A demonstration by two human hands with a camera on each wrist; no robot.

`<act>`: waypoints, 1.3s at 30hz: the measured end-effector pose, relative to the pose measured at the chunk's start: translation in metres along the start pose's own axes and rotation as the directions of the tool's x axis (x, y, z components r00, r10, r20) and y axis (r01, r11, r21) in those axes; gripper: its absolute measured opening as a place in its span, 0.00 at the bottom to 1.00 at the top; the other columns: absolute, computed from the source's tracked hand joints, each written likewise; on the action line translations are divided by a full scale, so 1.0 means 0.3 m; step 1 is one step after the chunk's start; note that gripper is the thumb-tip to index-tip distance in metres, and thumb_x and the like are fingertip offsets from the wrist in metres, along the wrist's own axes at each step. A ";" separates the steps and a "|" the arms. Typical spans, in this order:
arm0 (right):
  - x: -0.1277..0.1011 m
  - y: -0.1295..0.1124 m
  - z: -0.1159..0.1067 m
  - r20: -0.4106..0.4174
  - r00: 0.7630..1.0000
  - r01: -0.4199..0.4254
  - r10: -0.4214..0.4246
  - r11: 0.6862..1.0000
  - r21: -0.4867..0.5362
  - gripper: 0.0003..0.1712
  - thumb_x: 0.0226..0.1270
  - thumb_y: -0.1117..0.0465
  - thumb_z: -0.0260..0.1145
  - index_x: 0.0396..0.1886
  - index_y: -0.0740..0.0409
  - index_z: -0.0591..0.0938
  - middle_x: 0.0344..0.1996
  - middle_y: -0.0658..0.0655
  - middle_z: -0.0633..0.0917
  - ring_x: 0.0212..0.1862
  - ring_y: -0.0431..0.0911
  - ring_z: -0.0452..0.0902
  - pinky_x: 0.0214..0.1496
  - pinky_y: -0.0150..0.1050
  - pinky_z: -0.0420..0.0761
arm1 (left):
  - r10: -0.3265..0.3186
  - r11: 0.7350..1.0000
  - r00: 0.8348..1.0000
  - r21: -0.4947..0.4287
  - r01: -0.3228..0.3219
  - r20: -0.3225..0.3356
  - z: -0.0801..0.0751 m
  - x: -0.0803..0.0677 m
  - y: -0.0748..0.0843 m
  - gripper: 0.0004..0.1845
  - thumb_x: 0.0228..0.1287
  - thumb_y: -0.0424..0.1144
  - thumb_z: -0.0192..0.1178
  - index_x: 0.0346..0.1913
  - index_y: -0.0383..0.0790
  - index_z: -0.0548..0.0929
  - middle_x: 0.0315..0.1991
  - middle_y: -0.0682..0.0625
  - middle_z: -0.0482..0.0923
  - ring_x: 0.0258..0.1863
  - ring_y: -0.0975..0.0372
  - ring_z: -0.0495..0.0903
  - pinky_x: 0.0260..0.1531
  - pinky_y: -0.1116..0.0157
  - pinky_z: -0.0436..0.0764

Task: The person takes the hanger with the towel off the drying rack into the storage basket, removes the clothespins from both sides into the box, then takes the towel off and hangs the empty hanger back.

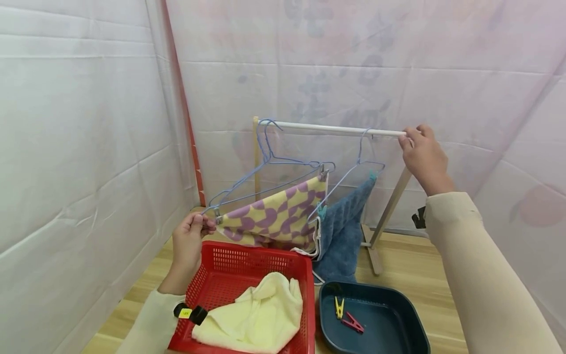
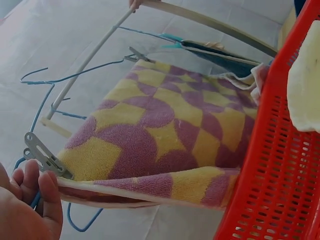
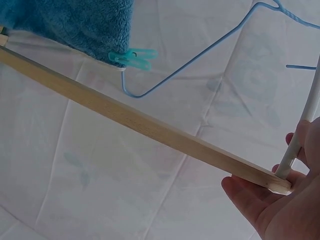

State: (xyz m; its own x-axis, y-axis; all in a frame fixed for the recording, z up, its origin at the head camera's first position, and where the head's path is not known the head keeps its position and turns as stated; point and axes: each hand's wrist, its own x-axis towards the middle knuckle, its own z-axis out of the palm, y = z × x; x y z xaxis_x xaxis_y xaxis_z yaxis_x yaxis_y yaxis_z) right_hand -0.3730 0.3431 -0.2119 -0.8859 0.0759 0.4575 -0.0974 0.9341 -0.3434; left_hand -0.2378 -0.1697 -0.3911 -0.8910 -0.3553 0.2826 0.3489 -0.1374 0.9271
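My left hand [image 1: 189,238] pinches the lower corner of a blue wire hanger [image 1: 239,183] on the rack's left side. From this hanger hangs a yellow and purple patterned towel [image 1: 276,214], held by a grey clothespin [image 2: 45,157] beside my fingers and another at the far corner. My right hand [image 1: 425,160] holds the right end of the white rod [image 1: 331,129], where it meets the wooden leg [image 3: 140,125]. Between the hands, a blue towel [image 1: 342,236] hangs from another blue hanger [image 1: 359,160] with teal clothespins [image 3: 134,58].
Below the towels stands a red basket [image 1: 313,305] with a pale yellow cloth [image 1: 261,309] in it. To its right, a dark tray [image 1: 389,314] holds a yellow clothespin [image 1: 339,308] and a red clothespin [image 1: 353,323]. White sheeting [image 1: 88,123] surrounds the rack.
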 end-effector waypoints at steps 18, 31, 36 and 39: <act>0.003 0.006 -0.009 0.025 1.000 -0.006 0.007 1.000 -0.008 0.36 0.82 0.39 0.36 0.78 0.53 0.61 0.80 0.66 0.50 0.68 0.76 0.62 0.55 0.74 0.68 | -0.100 0.995 0.992 -0.021 0.099 -0.078 -0.111 -0.097 0.035 0.16 0.77 0.40 0.49 0.40 0.28 0.76 0.29 0.52 0.79 0.31 0.65 0.81 0.35 0.73 0.82; 0.003 0.010 -0.018 0.030 1.000 0.001 -0.001 1.000 -0.010 0.36 0.82 0.40 0.36 0.78 0.54 0.60 0.79 0.66 0.50 0.67 0.76 0.63 0.55 0.74 0.67 | -0.119 0.991 0.986 -0.072 0.111 -0.117 -0.191 -0.173 0.012 0.16 0.77 0.40 0.49 0.34 0.31 0.76 0.25 0.52 0.75 0.27 0.65 0.79 0.31 0.72 0.81; 0.003 0.007 -0.021 0.037 0.999 0.001 -0.001 1.000 -0.014 0.36 0.82 0.40 0.36 0.79 0.54 0.60 0.79 0.66 0.50 0.66 0.77 0.64 0.54 0.73 0.68 | -0.127 0.989 0.986 -0.089 0.118 -0.110 -0.223 -0.205 -0.003 0.16 0.77 0.42 0.49 0.33 0.34 0.77 0.25 0.52 0.73 0.27 0.65 0.78 0.31 0.72 0.80; 0.002 0.003 -0.024 0.041 0.999 -0.001 0.002 1.000 -0.015 0.36 0.82 0.39 0.35 0.79 0.54 0.60 0.79 0.66 0.50 0.65 0.77 0.64 0.53 0.73 0.68 | -0.135 0.988 0.985 -0.087 0.126 -0.104 -0.241 -0.222 -0.013 0.16 0.78 0.42 0.48 0.34 0.33 0.76 0.25 0.52 0.72 0.27 0.65 0.77 0.31 0.72 0.79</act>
State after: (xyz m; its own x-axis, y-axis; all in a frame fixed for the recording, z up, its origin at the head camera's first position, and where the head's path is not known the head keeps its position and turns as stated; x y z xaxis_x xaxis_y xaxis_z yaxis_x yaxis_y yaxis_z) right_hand -0.3706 0.3466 -0.2061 -0.9041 0.0632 0.4227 -0.0893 0.9392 -0.3316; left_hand -0.1589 -0.2123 -0.4313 -0.8948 -0.4278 0.1277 0.2574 -0.2606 0.9305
